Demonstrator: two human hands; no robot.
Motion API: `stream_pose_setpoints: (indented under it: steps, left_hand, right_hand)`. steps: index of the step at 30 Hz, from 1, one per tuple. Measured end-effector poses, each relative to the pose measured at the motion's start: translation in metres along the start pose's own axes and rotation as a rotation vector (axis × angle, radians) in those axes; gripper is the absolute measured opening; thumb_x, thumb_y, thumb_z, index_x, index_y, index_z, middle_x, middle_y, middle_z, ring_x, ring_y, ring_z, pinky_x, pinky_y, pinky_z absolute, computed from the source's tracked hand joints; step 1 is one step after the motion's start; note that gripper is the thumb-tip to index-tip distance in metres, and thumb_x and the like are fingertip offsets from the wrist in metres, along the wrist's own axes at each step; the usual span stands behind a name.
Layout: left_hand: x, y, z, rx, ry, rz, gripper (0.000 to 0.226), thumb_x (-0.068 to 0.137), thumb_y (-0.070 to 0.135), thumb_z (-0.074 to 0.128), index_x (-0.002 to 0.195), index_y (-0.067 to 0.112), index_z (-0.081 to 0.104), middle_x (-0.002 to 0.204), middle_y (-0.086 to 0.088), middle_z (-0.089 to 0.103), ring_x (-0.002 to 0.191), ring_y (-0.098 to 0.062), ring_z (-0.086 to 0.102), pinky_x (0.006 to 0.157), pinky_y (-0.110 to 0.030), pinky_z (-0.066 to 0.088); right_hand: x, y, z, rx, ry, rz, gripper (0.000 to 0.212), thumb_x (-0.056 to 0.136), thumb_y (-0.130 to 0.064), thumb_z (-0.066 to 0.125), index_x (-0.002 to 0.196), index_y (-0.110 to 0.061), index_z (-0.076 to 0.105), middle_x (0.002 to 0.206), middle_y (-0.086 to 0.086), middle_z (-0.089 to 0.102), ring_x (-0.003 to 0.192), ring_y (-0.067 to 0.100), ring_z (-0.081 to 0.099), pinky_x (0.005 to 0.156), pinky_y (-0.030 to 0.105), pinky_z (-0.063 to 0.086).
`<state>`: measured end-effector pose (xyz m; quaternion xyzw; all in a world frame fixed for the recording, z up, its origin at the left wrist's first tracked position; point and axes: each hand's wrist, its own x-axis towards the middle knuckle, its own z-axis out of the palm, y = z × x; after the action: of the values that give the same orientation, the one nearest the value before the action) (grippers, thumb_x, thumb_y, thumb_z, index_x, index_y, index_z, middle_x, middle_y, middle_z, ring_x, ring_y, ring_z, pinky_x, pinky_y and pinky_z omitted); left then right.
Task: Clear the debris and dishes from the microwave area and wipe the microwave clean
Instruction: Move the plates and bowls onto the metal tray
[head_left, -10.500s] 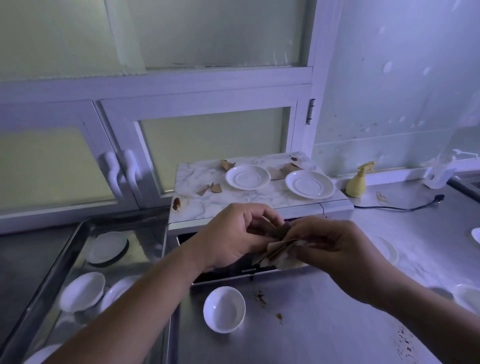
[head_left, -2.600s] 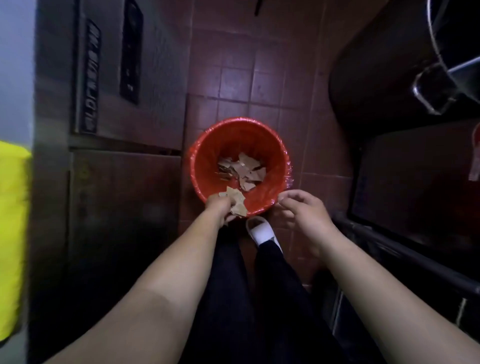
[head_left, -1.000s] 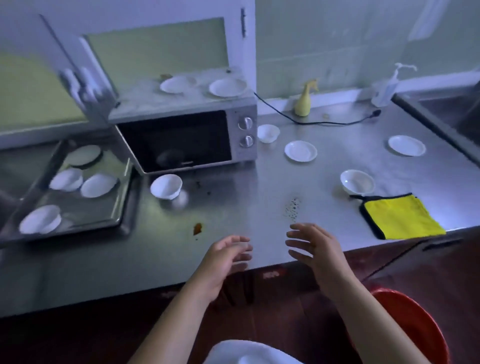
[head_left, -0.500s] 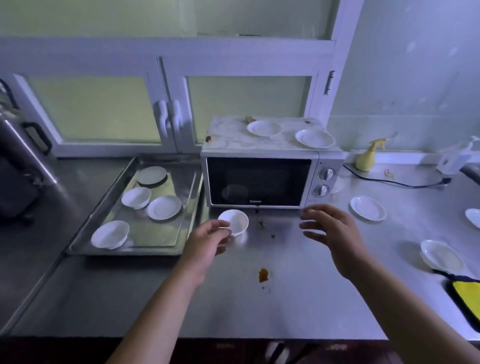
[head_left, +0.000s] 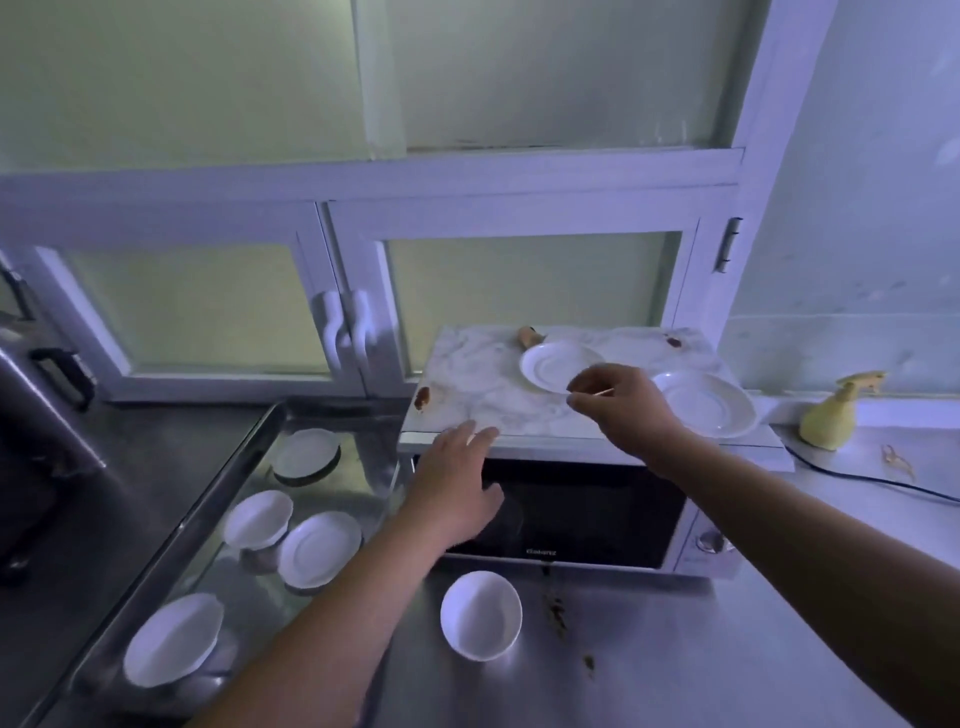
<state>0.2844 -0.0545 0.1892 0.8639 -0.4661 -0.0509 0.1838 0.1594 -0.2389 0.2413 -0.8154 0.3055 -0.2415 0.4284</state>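
The white microwave (head_left: 571, 512) has a marble-patterned top (head_left: 483, 384). Two white plates stand on it, one (head_left: 545, 364) at the middle and one (head_left: 714, 408) at the right. My right hand (head_left: 628, 415) hovers between them and pinches a thin stick (head_left: 604, 392) between thumb and finger. A brown scrap (head_left: 527, 335) lies behind the middle plate. Brown smears (head_left: 423, 399) mark the top's left edge, and a small one (head_left: 674, 342) sits at the back right. My left hand (head_left: 457, 493) reaches with straight fingers to the top's front left edge.
A white bowl (head_left: 480, 616) and brown crumbs (head_left: 558, 613) sit on the steel counter before the microwave. A metal tray (head_left: 249, 457) at the left holds several white dishes. A yellow spray bottle (head_left: 831, 421) and a black cable (head_left: 883, 480) are at the right.
The view has come closer to the microwave. Both hands have risen from the counter to the microwave top. My right hand now pinches a thin stick.
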Motion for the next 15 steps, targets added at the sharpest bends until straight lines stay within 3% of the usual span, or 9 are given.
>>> stream_pose_setpoints:
  steps: [3, 6, 10, 15]
  left_hand:
    - [0.019, -0.010, 0.016, 0.242, -0.130, -0.002, 0.085, 0.090, 0.046, 0.057, 0.156, 0.033, 0.005, 0.167, 0.003, 0.000, 0.153, -0.023, 0.001, 0.121, -0.042, 0.013]
    - [0.015, -0.022, 0.033, 0.313, -0.105, 0.031, 0.097, 0.088, 0.045, 0.058, 0.154, 0.037, -0.012, 0.165, 0.007, -0.017, 0.153, -0.020, -0.013, 0.123, -0.041, 0.002]
    - [0.012, -0.031, 0.039, 0.298, -0.050, 0.080, 0.097, 0.088, 0.039, 0.053, 0.148, 0.045, -0.024, 0.161, 0.013, -0.027, 0.150, -0.016, -0.022, 0.123, -0.041, -0.011]
    - [0.010, -0.034, 0.042, 0.236, -0.066, 0.087, 0.104, 0.087, 0.037, 0.052, 0.138, 0.052, -0.038, 0.150, 0.022, -0.044, 0.139, -0.008, -0.041, 0.115, -0.034, -0.026]
  right_hand:
    - [0.076, 0.006, 0.012, -0.081, 0.005, -0.001, 0.008, 0.083, -0.024, 0.070, 0.091, -0.026, 0.070, 0.092, -0.008, 0.070, 0.084, 0.014, 0.066, 0.064, 0.024, 0.044]
    - [0.146, 0.014, 0.033, -0.198, -0.003, 0.020, 0.023, 0.085, -0.037, 0.068, 0.098, -0.018, 0.071, 0.094, 0.002, 0.068, 0.088, 0.025, 0.063, 0.070, 0.029, 0.044]
    - [0.212, 0.024, 0.059, -0.381, -0.082, 0.050, 0.029, 0.087, -0.038, 0.065, 0.089, -0.010, 0.064, 0.090, 0.011, 0.062, 0.086, 0.031, 0.058, 0.063, 0.030, 0.041]
    - [0.253, 0.021, 0.073, -0.611, -0.179, 0.123, 0.035, 0.070, -0.045, 0.071, 0.080, -0.015, 0.059, 0.083, 0.003, 0.063, 0.083, 0.028, 0.058, 0.072, 0.030, 0.044]
